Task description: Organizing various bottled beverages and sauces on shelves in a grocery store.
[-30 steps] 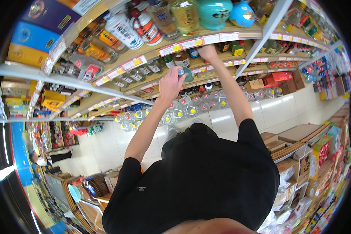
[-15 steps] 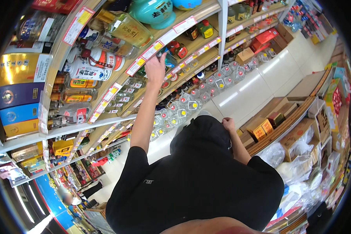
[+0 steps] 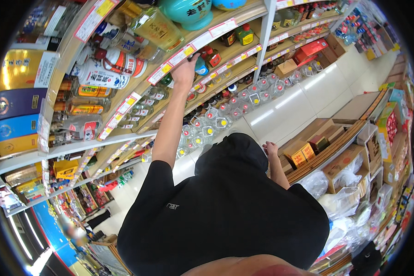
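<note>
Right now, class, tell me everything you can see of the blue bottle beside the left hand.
The blue bottle looks rounded and glossy; glass or plastic, I cannot tell. It seems to stand upright on the shelf beneath the upper price strip, just right of the left hand and beside a red-labelled bottle. Its top is partly hidden, so neither its cap nor whether the hand touches it is clear.

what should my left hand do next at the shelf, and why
Perhaps steady the left hand before shifting it sideways: a blue bottle is close at its right, a green bottle at its left, and its grip is hard to make out.
</note>
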The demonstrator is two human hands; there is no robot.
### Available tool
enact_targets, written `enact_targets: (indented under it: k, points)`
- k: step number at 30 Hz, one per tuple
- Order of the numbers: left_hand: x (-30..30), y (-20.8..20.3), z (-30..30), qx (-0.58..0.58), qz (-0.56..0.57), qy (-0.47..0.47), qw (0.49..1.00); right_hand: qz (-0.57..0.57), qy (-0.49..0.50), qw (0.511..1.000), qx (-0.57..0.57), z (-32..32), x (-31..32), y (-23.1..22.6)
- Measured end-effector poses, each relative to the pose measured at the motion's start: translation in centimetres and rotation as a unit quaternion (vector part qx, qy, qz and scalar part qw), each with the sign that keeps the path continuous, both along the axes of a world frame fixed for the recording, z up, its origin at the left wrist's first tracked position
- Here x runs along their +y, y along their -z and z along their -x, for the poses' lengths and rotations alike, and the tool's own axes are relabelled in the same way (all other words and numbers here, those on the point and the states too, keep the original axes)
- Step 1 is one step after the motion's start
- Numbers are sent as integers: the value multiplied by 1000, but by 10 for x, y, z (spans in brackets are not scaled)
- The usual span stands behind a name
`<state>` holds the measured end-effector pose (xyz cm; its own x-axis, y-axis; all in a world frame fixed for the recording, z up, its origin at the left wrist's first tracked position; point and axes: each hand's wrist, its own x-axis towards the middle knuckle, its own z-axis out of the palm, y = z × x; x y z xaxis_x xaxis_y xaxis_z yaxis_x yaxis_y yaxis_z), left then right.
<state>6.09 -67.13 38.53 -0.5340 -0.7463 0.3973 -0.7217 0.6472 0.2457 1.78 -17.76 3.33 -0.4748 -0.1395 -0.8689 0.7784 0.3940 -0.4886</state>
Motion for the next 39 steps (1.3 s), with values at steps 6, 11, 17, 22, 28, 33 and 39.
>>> enact_targets:
  k: [6, 11, 17, 22, 28, 33, 39]
  points:
    - [-9, 18, -10, 10, 86, -16, 996, -34, -56, 998, 9, 5, 10, 13]
    - [43, 16, -47, 101, -76, -16, 992, -48, -99, 994, -16, 16, -2, 9]
    - [150, 123, -237, -53, -221, -97, 969, -11, -187, 981, -41, 43, -52, 4]
    - [310, 214, -446, -167, -488, -297, 804, -38, -326, 945, -4, 44, -116, -2]
    - [486, 242, -553, 100, -513, -618, 587, -52, -493, 867, 56, 14, -221, 0]
    - [590, 330, -541, 255, -500, -693, 452, -50, -602, 791, 94, -94, -298, -39]
    - [590, 320, -536, 332, -554, -640, 416, 120, -794, 548, 233, -299, -375, -70]
